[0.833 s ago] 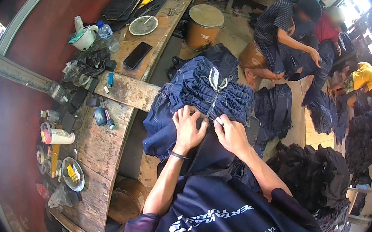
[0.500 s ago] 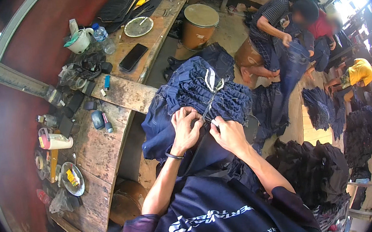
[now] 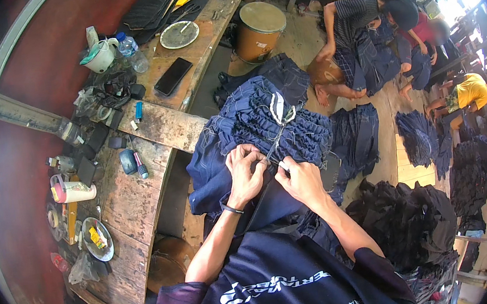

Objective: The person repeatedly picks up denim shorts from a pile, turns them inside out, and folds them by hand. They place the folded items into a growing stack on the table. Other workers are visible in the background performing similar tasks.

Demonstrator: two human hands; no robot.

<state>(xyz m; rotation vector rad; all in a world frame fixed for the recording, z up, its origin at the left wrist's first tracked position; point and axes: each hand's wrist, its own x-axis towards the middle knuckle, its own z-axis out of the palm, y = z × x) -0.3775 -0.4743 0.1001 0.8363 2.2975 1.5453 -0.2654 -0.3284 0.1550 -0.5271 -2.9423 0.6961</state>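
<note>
In front of me stands a thick bundle of blue denim garments (image 3: 233, 114) with gathered, frayed tops. A dark cord (image 3: 277, 143) runs across it, meeting a whitish strip (image 3: 277, 106) near the top. My left hand (image 3: 247, 172) is closed at the near edge of the bundle, its thumb and fingers pinching the cord. Close beside it, my right hand (image 3: 300, 178) also pinches the cord, with a small gap between the two hands. The fingertips partly hide the cord where they grip it.
To my left, a worn wooden table (image 3: 138, 203) carries a phone (image 3: 173, 77), a plate (image 3: 180, 35) and a pitcher (image 3: 73, 189). A brown drum (image 3: 260, 33) stands ahead. Dark cloth (image 3: 408, 223) is piled at right. A person in a striped shirt (image 3: 354, 19) sits beyond, near other workers.
My hands stay at nearly the same spot on the cord. The person in the striped shirt has lowered the denim held up before and drawn one arm back.
</note>
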